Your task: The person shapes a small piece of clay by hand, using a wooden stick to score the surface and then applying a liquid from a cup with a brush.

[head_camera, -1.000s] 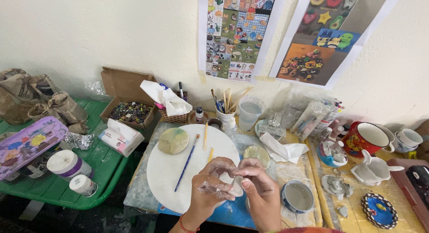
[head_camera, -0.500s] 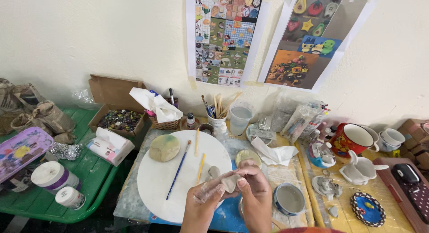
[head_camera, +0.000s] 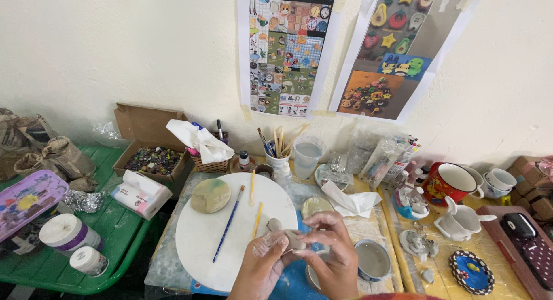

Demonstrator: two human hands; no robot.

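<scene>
Both hands meet over the near edge of a round white board [head_camera: 196, 236]. My left hand [head_camera: 263, 265] and my right hand [head_camera: 328, 251] pinch a small pale grey lump of clay [head_camera: 286, 235] between their fingertips. On the board lie a blue-handled brush [head_camera: 228, 224], two thin yellow sticks [head_camera: 257, 219] and a flat greenish clay disc [head_camera: 211, 195]. A small grey bowl [head_camera: 373, 258] sits just right of my right hand.
A cup of brushes [head_camera: 279, 156], a plastic cup of water [head_camera: 306, 156] and a crumpled tissue [head_camera: 351, 201] stand behind the board. A red mug [head_camera: 449, 183] and white ceramic pieces [head_camera: 461, 219] are to the right. A green table [head_camera: 109, 231] with jars [head_camera: 64, 236] is on the left.
The view has tilted and shifted slightly. My hands stay together on the clay piece, turning and pressing it a little lower on the board.
</scene>
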